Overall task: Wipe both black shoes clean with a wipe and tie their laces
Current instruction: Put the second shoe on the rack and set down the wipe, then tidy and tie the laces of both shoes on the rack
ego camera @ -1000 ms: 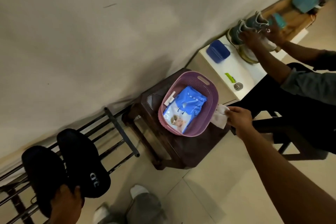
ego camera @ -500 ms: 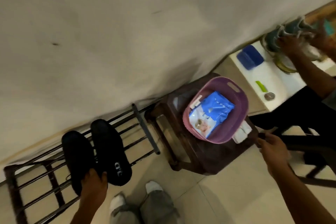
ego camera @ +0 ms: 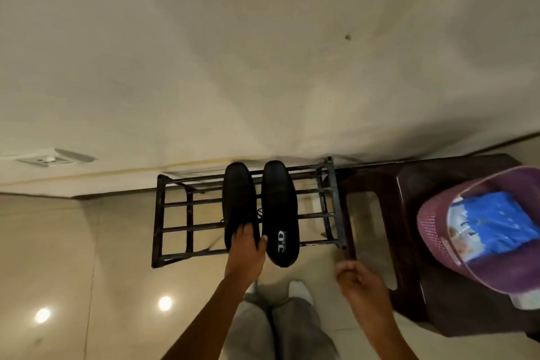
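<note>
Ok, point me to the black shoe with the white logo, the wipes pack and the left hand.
Logo shoe [ego camera: 280, 207], head view, mid sole.
Wipes pack [ego camera: 485, 222], head view, blue front.
Left hand [ego camera: 247, 248], head view, its back.

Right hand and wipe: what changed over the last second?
The right hand let the wipe go beside the basket and came back empty, fingers loosely curled. The left hand stayed on the heel of the left black shoe; both shoes remain on the rack.
</note>
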